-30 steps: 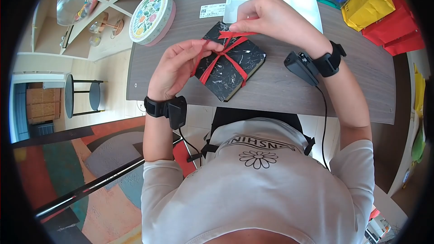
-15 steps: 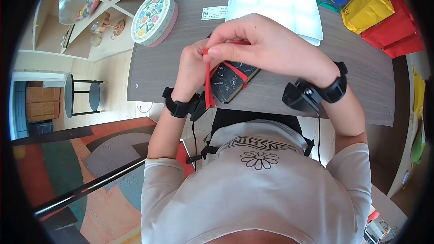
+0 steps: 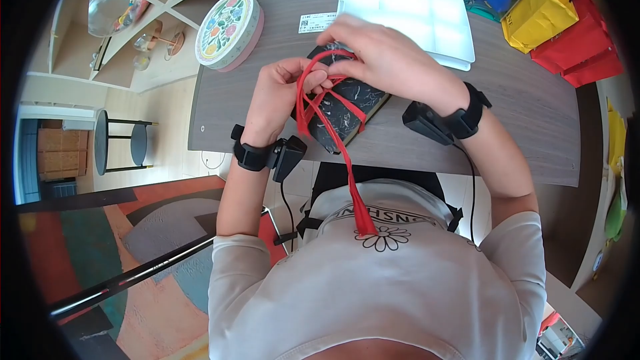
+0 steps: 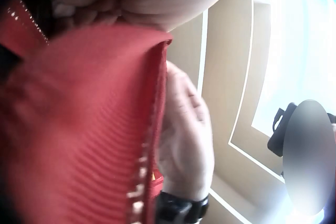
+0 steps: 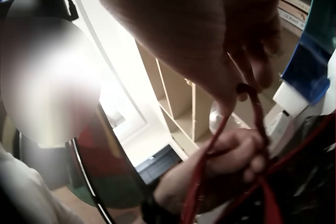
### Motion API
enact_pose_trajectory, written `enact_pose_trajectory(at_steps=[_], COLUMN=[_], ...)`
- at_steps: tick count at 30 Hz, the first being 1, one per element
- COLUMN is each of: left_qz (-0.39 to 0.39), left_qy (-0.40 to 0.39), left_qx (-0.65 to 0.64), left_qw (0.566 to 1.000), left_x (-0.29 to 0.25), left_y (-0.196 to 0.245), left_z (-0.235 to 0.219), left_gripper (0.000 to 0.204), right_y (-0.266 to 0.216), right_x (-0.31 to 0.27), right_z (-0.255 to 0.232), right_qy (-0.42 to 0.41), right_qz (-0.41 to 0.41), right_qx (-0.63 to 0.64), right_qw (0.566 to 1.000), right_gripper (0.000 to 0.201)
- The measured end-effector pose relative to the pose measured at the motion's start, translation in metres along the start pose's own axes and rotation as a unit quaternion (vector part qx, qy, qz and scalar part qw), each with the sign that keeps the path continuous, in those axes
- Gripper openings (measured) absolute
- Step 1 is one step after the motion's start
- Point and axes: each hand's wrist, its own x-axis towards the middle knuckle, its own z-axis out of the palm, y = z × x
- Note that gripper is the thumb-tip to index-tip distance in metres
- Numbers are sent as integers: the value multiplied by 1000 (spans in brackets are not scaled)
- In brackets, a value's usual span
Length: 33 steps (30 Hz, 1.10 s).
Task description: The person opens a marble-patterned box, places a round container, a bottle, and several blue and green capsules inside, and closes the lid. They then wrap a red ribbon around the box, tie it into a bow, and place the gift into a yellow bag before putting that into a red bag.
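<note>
Pinching the red ribbon (image 3: 331,117) with both the left hand (image 3: 280,97) and right hand (image 3: 380,60), keep the loop taut over the black box (image 3: 350,103).

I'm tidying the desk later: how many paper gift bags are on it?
2: a yellow bag at the table's far right corner and a red bag beside it, nearer the edge. More may be hidden beyond the frame.
</note>
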Motion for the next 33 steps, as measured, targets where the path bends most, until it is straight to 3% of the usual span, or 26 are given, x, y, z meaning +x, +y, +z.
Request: enact_pose_trajectory(at_steps=[4,7,10,12,13,16,19,20,21,23,26,29,33], left_qz=[-1,-8,-2,2,3,40,116,175,232,317,339,309,334], left_qy=[-3,-9,-16,-10,-7,14,44,75,107,149,189,214,195], left_qx=[-7,-13,0,-5,-8,27,171,254,335,441,396,362,379], left_qw=[1000,1000,1000,1000,1000,999,978,948,907,827,832,853,841], left_x=[0,-3,0,0,-1,-3,-4,-4,-3,0,-1,-8,-7], left_y=[3,6,-2,-4,-6,1,3,5,7,3,-3,-1,-6], left_z=[-2,-4,-12,-12,-11,1,10,14,19,23,26,27,19], left_gripper=[13,15,13,10,10,8,11,12,13,15,17,20,19], right_y=[5,12,11,0,-6,-6,9,18,26,36,35,38,36], right_x=[-5,-8,-18,-28,-30,-26,-7,-2,2,8,12,13,16], right_z=[-2,-2,-11,-23,-35,-43,-24,-12,2,26,37,39,28], right_qy=[-114,-97,-101,-204,-294,-263,-137,-91,-97,-108,-112,-113,-135], right_qz=[50,31,-48,-99,-93,-174,-97,-83,-25,89,129,54,56], right_qx=[-11,44,48,29,80,151,203,187,254,386,370,247,199], right_qw=[992,994,993,974,948,937,965,975,962,912,913,961,969], right_gripper=[12,10,10,11,12,11,22,23,23,22,18,14,13])
